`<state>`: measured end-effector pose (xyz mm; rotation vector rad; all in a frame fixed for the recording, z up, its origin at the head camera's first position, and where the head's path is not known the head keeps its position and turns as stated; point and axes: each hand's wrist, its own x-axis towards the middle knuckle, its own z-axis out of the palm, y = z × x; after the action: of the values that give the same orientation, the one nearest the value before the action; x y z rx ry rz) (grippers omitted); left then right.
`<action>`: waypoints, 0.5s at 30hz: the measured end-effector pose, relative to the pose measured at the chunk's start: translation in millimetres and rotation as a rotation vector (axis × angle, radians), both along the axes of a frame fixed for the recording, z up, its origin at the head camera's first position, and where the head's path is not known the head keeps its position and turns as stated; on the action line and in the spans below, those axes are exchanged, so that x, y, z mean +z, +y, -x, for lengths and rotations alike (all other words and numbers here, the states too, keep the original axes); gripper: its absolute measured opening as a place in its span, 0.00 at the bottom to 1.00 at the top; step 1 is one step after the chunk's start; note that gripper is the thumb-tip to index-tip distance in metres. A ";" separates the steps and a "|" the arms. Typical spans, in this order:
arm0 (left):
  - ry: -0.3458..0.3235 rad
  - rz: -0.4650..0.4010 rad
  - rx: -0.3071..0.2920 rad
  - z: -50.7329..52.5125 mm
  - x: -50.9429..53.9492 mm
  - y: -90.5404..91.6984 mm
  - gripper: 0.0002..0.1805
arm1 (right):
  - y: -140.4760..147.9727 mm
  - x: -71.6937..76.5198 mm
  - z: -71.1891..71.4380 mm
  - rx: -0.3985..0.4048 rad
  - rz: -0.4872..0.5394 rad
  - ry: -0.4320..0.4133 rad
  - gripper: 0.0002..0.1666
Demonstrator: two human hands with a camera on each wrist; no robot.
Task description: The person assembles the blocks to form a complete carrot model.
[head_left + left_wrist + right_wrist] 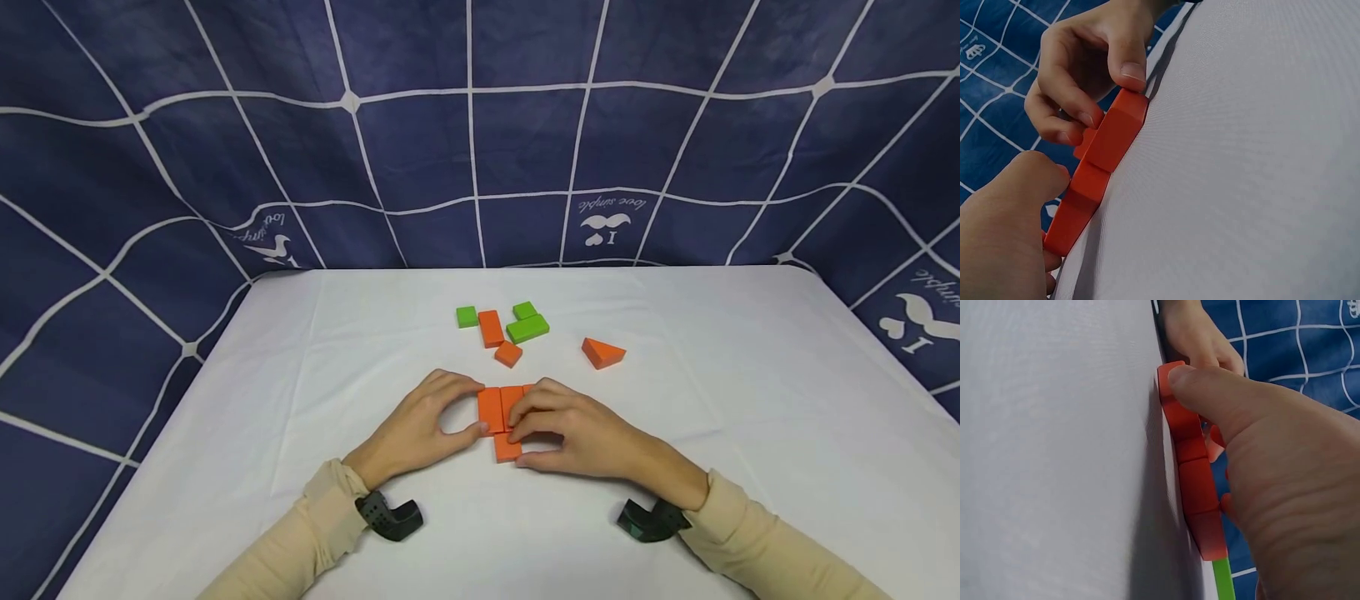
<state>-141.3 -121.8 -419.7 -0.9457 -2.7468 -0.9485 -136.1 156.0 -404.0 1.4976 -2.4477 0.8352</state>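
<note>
In the head view, the white tabletop (750, 367) was brightly and softly lit. Both wrist views were rendered dimmer, with soft-edged grey shadows (1155, 550) cast beside the orange blocks (1198, 485).

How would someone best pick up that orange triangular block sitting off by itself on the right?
Probably pinch the orange triangular block across its middle, coming from above with the right hand, which is nearer. It lies apart from the other blocks, leaving finger room, and its tapering right corner may slip.
</note>
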 end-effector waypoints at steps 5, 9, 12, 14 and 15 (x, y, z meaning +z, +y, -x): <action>-0.001 0.005 0.000 0.9 -0.2 -0.1 0.26 | -0.5 -2.1 0.6 0.010 0.028 0.013 0.11; -0.001 0.010 0.004 0.8 0.9 0.1 0.27 | -1.2 -3.4 1.1 0.014 0.050 0.031 0.11; -0.003 0.013 0.003 0.4 1.4 0.2 0.28 | -1.4 -3.7 0.8 0.004 0.045 0.023 0.11; -0.005 0.015 0.001 0.0 1.5 0.1 0.29 | -1.5 -3.5 0.2 -0.006 0.035 0.009 0.11; -0.004 0.016 -0.001 -0.1 1.4 0.1 0.29 | -1.5 -3.7 0.0 -0.008 0.032 0.005 0.11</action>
<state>-141.2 -121.7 -418.3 -0.9486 -2.7617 -0.9319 -136.2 154.6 -407.7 1.4763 -2.4236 0.8631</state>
